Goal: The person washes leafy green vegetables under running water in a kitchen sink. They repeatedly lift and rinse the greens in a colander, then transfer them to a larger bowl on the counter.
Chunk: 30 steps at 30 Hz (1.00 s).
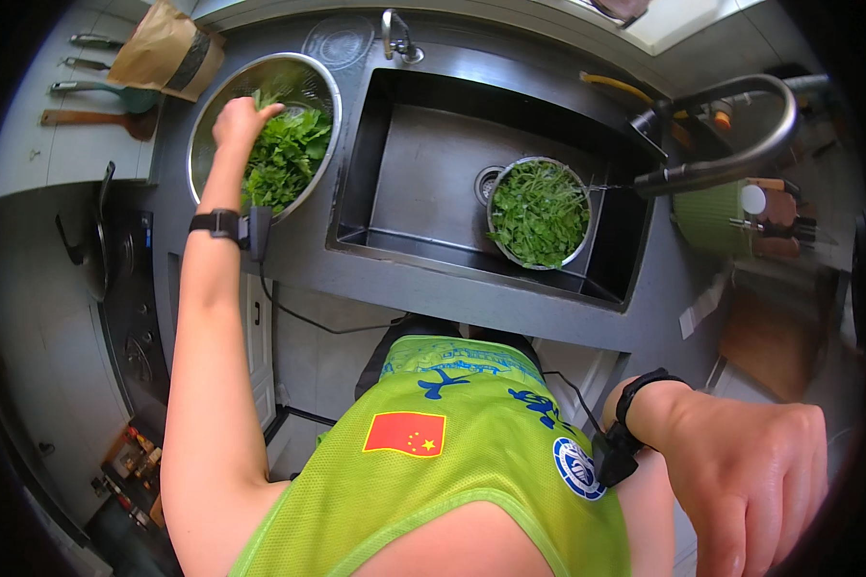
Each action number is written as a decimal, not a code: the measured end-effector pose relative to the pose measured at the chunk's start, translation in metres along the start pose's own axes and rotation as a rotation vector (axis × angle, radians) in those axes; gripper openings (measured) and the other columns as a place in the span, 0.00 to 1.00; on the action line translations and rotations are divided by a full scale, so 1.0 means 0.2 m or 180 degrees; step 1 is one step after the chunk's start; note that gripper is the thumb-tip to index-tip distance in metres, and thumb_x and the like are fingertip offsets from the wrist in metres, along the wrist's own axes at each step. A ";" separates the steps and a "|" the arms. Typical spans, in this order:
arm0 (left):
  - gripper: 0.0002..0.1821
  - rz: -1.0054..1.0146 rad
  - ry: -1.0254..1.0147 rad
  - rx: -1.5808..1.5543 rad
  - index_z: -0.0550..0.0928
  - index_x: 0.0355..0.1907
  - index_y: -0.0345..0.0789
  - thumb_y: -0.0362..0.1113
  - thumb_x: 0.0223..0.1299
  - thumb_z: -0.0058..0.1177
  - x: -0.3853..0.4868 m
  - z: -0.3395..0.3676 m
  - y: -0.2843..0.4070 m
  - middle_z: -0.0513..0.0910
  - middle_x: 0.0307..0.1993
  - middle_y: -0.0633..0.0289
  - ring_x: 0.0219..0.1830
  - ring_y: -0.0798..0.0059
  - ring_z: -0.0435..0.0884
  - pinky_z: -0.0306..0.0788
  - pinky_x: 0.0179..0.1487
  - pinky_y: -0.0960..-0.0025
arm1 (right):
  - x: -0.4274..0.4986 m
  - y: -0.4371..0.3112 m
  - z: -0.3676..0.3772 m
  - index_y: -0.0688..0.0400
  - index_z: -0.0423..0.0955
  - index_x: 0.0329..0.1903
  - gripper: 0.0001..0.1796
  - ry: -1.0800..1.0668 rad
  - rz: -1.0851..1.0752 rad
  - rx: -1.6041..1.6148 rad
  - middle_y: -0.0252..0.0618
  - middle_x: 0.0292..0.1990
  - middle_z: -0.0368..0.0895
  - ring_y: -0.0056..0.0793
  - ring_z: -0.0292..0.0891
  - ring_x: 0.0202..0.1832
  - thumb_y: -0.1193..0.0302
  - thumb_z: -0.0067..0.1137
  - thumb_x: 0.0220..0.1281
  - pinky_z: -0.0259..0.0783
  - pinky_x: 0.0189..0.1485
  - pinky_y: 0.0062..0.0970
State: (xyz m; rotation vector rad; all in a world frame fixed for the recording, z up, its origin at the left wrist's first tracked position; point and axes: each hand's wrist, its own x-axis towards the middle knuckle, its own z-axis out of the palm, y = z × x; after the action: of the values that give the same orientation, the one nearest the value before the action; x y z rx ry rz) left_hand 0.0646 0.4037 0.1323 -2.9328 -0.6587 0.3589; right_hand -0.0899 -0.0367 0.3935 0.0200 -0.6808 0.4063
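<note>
My left hand [237, 127] is over a large steel colander [203, 137] on the counter, left of the sink. A few green stems [263, 99] show at its fingers, slightly blurred, and look pinched there. Beneath lie loose leafy greens [289, 155] in the colander. Close to the camera at the lower right, my right hand [758, 469] is raised with its back up and fingers bent down; its palm side is hidden. In the sink [433, 173], a round metal bowl [500, 249] heaped with leafy greens [539, 213] stands beside the drain [488, 184].
A pull-down faucet [779, 130] arches over the sink's right side, water leaving its head. A smaller tap [403, 47] stands behind. Beside the colander are a clear lid or plate [339, 42], a paper bag [166, 54] and utensils [97, 119]. A cooktop [133, 288] lies left.
</note>
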 end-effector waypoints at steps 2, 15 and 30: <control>0.32 -0.0119 0.0335 0.0250 0.81 0.38 0.37 0.66 0.46 0.52 -0.06 -0.12 0.03 0.80 0.38 0.53 0.40 0.56 0.80 0.74 0.38 0.57 | -0.01 -0.06 -0.06 0.55 0.58 0.09 0.19 -0.0388 0.0030 0.0120 0.35 0.12 0.58 0.24 0.59 0.15 0.79 0.40 0.55 0.76 0.41 0.39; 0.10 0.2919 -0.0285 -0.2567 0.79 0.37 0.33 0.29 0.51 0.47 -0.90 0.05 1.08 0.79 0.35 0.51 0.40 0.55 0.77 0.71 0.45 0.61 | -1.14 -0.61 -1.21 0.68 0.70 0.49 0.16 0.3573 0.2967 -0.3558 0.38 0.36 0.77 0.23 0.74 0.38 0.72 0.47 0.61 0.70 0.44 0.23; 0.11 0.1050 -0.0331 -0.1305 0.73 0.38 0.31 0.31 0.51 0.47 -0.96 0.96 1.87 0.75 0.46 0.51 0.47 0.52 0.74 0.71 0.47 0.58 | -1.45 -0.61 -2.16 0.65 0.78 0.28 0.17 0.6359 0.1884 -0.3729 0.37 0.16 0.77 0.23 0.73 0.15 0.61 0.59 0.54 0.69 0.18 0.23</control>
State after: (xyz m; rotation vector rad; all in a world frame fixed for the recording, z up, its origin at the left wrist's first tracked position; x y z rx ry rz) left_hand -0.0013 -0.0042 -0.0736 -3.4443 -0.2784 0.4569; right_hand 0.0137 -0.1895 -0.1082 -1.5285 1.1882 0.3341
